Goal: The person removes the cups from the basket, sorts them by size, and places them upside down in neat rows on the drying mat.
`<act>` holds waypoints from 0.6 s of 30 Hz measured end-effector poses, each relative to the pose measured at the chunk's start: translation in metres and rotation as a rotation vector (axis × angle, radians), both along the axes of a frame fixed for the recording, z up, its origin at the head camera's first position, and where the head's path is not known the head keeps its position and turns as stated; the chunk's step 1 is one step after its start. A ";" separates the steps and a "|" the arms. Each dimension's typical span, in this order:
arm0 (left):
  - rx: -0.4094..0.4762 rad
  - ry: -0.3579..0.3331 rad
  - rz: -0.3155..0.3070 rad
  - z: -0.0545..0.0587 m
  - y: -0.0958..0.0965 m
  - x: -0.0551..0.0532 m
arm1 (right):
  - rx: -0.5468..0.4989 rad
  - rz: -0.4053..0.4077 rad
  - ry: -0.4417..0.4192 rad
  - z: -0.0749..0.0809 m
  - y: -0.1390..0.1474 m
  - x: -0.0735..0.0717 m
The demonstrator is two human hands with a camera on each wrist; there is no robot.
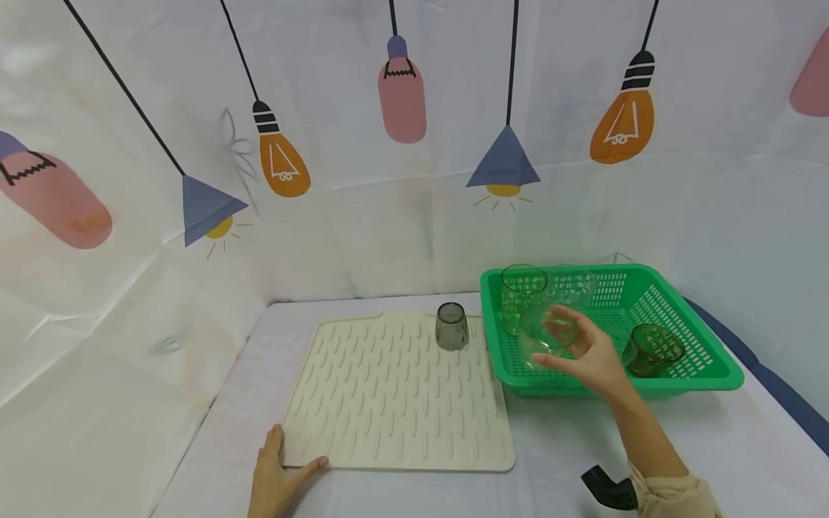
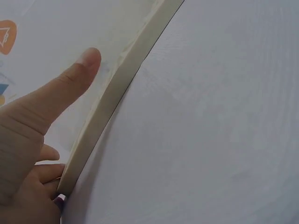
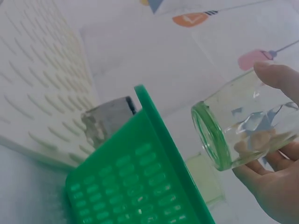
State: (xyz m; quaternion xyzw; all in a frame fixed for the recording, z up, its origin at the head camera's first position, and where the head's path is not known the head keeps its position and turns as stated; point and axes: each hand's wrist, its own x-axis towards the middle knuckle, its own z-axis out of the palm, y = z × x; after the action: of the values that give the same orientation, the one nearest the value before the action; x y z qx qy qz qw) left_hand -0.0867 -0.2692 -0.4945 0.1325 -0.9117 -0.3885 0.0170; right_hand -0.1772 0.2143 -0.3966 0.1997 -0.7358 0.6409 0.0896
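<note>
My right hand point(image 1: 592, 356) holds a clear drinking glass point(image 1: 547, 331) by its side, over the left part of the green basket point(image 1: 728, 370). In the right wrist view the thick base of this glass faces the basket's rim. At the near left corner of a cream ribbed drying mat point(image 1: 395, 403) rests my left hand point(image 1: 275, 478), fingers along the left edge and thumb stretched out at the front edge. A grey tinted glass point(image 1: 451, 327) stands on the mat's far right part, narrower end up.
Inside the basket are a tall clear glass point(image 1: 523, 280), a patterned clear glass point(image 1: 573, 284) and a dark green glass point(image 1: 654, 352) that leans at the right. The basket's left side stands close beside the mat. Behind the table hangs a white cloth point(image 1: 388, 237) printed with lamps.
</note>
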 end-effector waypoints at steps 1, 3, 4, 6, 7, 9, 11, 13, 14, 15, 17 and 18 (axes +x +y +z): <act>-0.004 0.019 0.004 0.001 0.001 0.000 | 0.030 -0.016 -0.019 0.008 -0.005 0.005; -0.010 0.082 0.010 0.002 0.004 -0.002 | 0.035 -0.015 -0.021 0.014 -0.011 0.010; -0.018 0.117 0.013 0.002 0.007 -0.002 | 0.037 -0.013 -0.020 0.016 -0.014 0.012; -0.039 0.193 0.009 0.002 0.012 -0.004 | 0.045 -0.007 -0.022 0.018 -0.019 0.014; -0.047 0.226 0.001 0.003 0.015 -0.006 | 0.054 -0.002 -0.018 0.018 -0.020 0.014; -0.030 0.271 -0.017 0.006 0.023 -0.008 | 0.056 0.011 -0.013 0.018 -0.024 0.015; 0.002 0.302 -0.038 0.012 0.031 -0.011 | 0.059 0.020 -0.008 0.018 -0.026 0.016; 0.036 0.330 -0.068 0.019 0.042 -0.014 | 0.062 0.027 0.003 0.016 -0.028 0.016; 0.056 0.351 -0.085 0.023 0.048 -0.016 | 0.062 0.028 0.003 0.015 -0.029 0.015; 0.069 0.370 -0.108 0.027 0.054 -0.017 | 0.061 0.030 0.001 0.015 -0.031 0.015; 0.097 0.412 -0.160 0.035 0.065 -0.021 | 0.055 0.043 0.005 0.013 -0.033 0.015; 0.112 0.429 -0.185 0.039 0.071 -0.022 | 0.049 0.049 0.005 0.013 -0.034 0.015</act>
State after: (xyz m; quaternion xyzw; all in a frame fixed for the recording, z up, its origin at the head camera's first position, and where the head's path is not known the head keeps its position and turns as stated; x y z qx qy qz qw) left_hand -0.1086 -0.1987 -0.4560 -0.0362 -0.8725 -0.4577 0.1672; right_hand -0.1618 0.1799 -0.3839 0.2212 -0.7460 0.6241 0.0706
